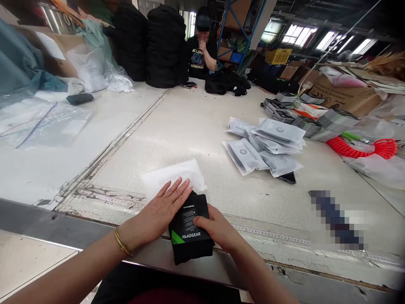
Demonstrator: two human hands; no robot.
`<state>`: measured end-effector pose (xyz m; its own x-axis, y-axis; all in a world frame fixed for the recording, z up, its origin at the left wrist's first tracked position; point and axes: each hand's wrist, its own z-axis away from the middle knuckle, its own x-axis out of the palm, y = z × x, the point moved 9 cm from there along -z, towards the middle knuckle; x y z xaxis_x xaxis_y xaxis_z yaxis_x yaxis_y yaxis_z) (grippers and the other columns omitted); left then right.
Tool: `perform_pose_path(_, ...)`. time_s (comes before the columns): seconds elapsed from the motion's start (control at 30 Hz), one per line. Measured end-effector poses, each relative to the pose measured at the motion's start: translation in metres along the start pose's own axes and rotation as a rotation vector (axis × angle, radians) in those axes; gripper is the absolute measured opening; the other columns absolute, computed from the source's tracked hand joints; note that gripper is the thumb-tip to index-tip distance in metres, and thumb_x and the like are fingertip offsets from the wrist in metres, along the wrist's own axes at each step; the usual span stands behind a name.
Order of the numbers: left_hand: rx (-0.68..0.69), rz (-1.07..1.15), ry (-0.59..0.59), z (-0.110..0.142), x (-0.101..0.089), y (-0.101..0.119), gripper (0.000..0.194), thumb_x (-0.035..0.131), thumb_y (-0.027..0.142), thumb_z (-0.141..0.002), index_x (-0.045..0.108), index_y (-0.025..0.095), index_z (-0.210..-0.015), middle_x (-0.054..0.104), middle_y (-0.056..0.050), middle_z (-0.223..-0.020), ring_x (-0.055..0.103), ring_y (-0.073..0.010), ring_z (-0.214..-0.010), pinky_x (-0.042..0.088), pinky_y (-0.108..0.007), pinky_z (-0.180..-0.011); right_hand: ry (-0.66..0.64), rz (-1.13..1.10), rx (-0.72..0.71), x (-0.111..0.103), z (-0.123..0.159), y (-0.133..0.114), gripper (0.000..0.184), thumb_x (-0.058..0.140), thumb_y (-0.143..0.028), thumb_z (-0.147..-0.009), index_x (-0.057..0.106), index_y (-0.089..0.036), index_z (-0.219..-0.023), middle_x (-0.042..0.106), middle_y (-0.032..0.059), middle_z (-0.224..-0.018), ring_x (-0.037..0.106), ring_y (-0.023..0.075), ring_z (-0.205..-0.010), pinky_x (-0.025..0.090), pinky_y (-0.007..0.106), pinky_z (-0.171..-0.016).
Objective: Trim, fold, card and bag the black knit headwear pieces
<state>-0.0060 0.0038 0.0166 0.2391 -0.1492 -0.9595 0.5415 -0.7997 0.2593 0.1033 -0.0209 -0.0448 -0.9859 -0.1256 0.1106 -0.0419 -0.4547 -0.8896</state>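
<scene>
A folded black headgear (193, 253) with a black and green "HEADGEAR" card (189, 221) lies at the table's front edge, its lower end overhanging slightly. My right hand (218, 228) grips its right side, thumb on top of the card and the other fingers mostly hidden underneath. Stretched out flat, my left hand (167, 202) rests along the upper left side of the headgear, fingers straight and pointing away from me. Just beyond that hand, a white translucent bag (193, 171) lies flat on the table, partly covered by my fingers.
Several filled ROCKBROS bags (245, 154) are piled right of centre. Behind them are stacked cards (337, 120) and a red coiled hose (363, 147). A clear plastic bag (50, 122) lies left. Tall black fabric stacks (166, 46) and a seated person (202, 50) are across the table.
</scene>
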Motion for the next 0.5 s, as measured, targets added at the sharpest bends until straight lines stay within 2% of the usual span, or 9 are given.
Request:
perform_pose_path(0.07, 0.037, -0.095, -0.022, 0.0, -0.002, 0.004, 0.069, 0.029, 0.001, -0.086, 0.0, 0.022, -0.145, 0.005, -0.005, -0.153, 0.0, -0.0225, -0.14, 0.015, -0.046, -0.113, 0.013, 0.126, -0.053, 0.004, 0.0, -0.011, 0.025, 0.058, -0.018, -0.068, 0.057, -0.018, -0.093, 0.063, 0.0005, -0.084, 0.055, 0.0166, -0.076, 0.042, 0.029, -0.068)
perform_pose_path(0.13, 0.055, -0.156, -0.017, 0.0, -0.004, 0.004, 0.066, 0.029, 0.004, -0.088, 0.001, 0.02, -0.145, 0.005, -0.006, -0.153, 0.0, -0.0227, -0.139, 0.015, -0.044, -0.114, -0.031, 0.149, -0.063, 0.01, -0.003, -0.016, 0.024, 0.057, -0.018, -0.067, 0.057, -0.018, -0.091, 0.062, -0.0003, -0.082, 0.054, 0.0158, -0.074, 0.041, 0.028, -0.066)
perform_pose_path(0.23, 0.093, -0.227, -0.002, 0.0, -0.004, 0.004, 0.065, 0.03, 0.004, -0.088, 0.003, 0.019, -0.145, 0.006, -0.006, -0.153, -0.001, -0.0227, -0.139, 0.013, -0.044, -0.114, -0.135, 0.034, 0.052, 0.019, -0.01, -0.01, 0.019, 0.055, -0.016, -0.063, 0.057, -0.016, -0.081, 0.058, -0.0027, -0.069, 0.052, 0.0121, -0.063, 0.038, 0.025, -0.06)
perform_pose_path(0.33, 0.153, -0.268, -0.027, -0.001, -0.002, 0.009, 0.065, 0.033, 0.005, -0.088, 0.008, 0.02, -0.145, 0.01, -0.004, -0.153, 0.0, -0.0222, -0.14, 0.012, -0.044, -0.114, -0.168, -0.004, 0.116, 0.022, -0.016, -0.007, 0.014, 0.056, -0.016, -0.06, 0.057, -0.015, -0.074, 0.054, -0.004, -0.061, 0.048, 0.0101, -0.056, 0.036, 0.023, -0.056)
perform_pose_path(0.43, 0.193, -0.287, -0.06, -0.003, -0.002, 0.013, 0.064, 0.036, 0.006, -0.087, 0.012, 0.021, -0.145, 0.013, -0.002, -0.153, 0.001, -0.0221, -0.14, 0.011, -0.044, -0.115, -0.155, 0.086, 0.009, 0.024, -0.017, -0.017, 0.014, 0.055, -0.014, -0.062, 0.059, -0.016, -0.076, 0.055, -0.0044, -0.063, 0.046, 0.0096, -0.057, 0.033, 0.022, -0.052)
perform_pose_path(0.5, 0.19, -0.288, -0.064, -0.003, -0.001, 0.011, 0.065, 0.037, 0.005, -0.087, 0.013, 0.02, -0.145, 0.013, -0.002, -0.153, 0.001, -0.0229, -0.14, 0.011, -0.044, -0.115, -0.142, 0.064, -0.042, 0.025, -0.016, -0.021, 0.015, 0.056, -0.014, -0.064, 0.06, -0.017, -0.078, 0.057, -0.0043, -0.066, 0.047, 0.0102, -0.059, 0.035, 0.022, -0.053)
